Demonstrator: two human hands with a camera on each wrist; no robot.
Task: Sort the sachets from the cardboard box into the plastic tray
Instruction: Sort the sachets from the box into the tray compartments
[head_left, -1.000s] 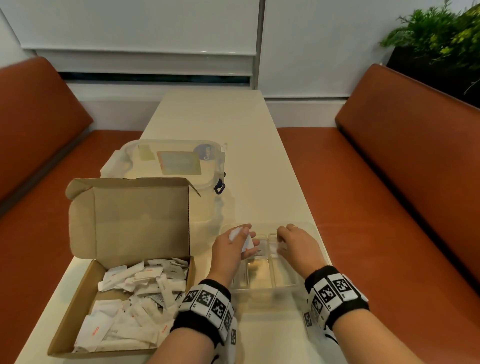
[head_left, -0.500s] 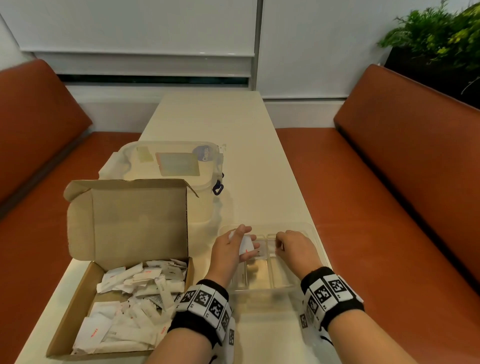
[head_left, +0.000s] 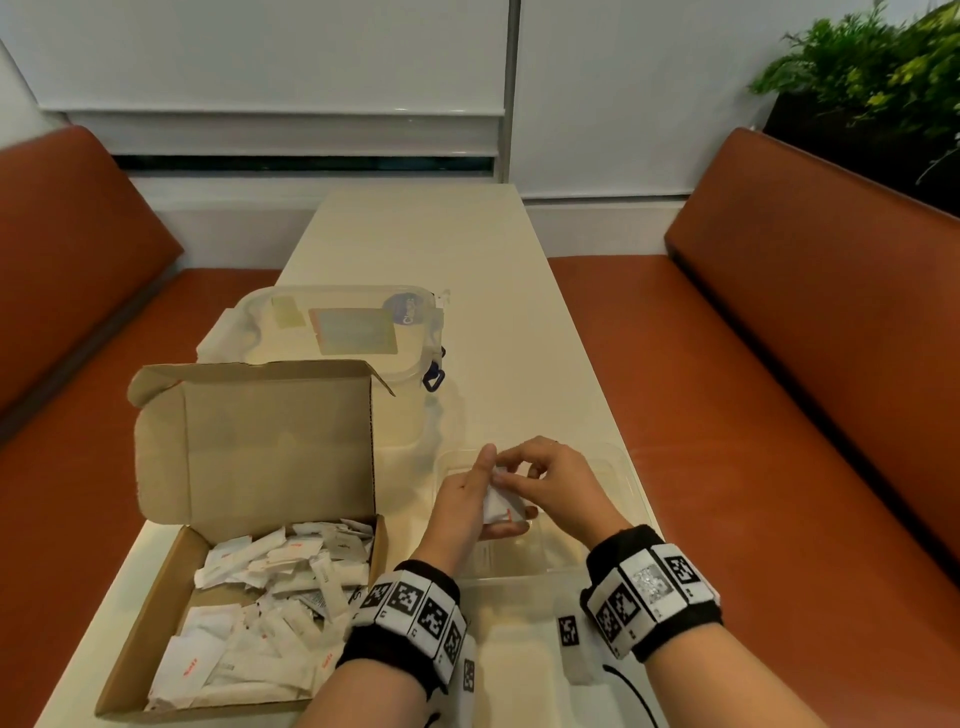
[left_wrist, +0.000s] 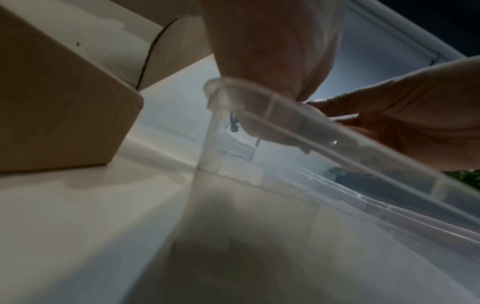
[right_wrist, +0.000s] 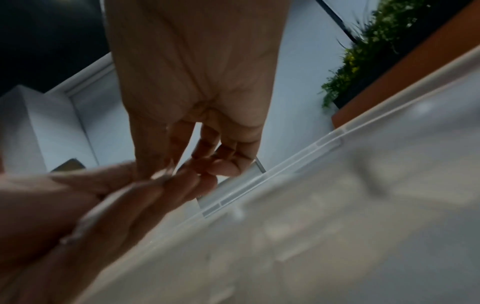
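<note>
An open cardboard box (head_left: 156, 639) at the near left holds several white sachets (head_left: 270, 597). The clear plastic tray (head_left: 631, 488) sits to its right near the table's right edge. Above the tray's left part, my left hand (head_left: 467, 499) holds a small bunch of white sachets (head_left: 501, 506) in its curled fingers. My right hand (head_left: 545, 475) has come across and pinches the top of that bunch with thumb and forefinger. In the right wrist view the fingertips (right_wrist: 179, 172) of both hands meet over the tray's rim (right_wrist: 298, 164). The tray's compartments are mostly hidden by the hands.
A clear lidded storage container (head_left: 337, 332) stands behind the box's raised flap (head_left: 254, 441). The narrow cream table (head_left: 441, 244) runs away between two orange benches (head_left: 805, 364). A green plant (head_left: 878, 78) is at the far right.
My right hand left the tray's right side, moved left and took hold of the sachets in my left hand. The left hand stayed over the tray.
</note>
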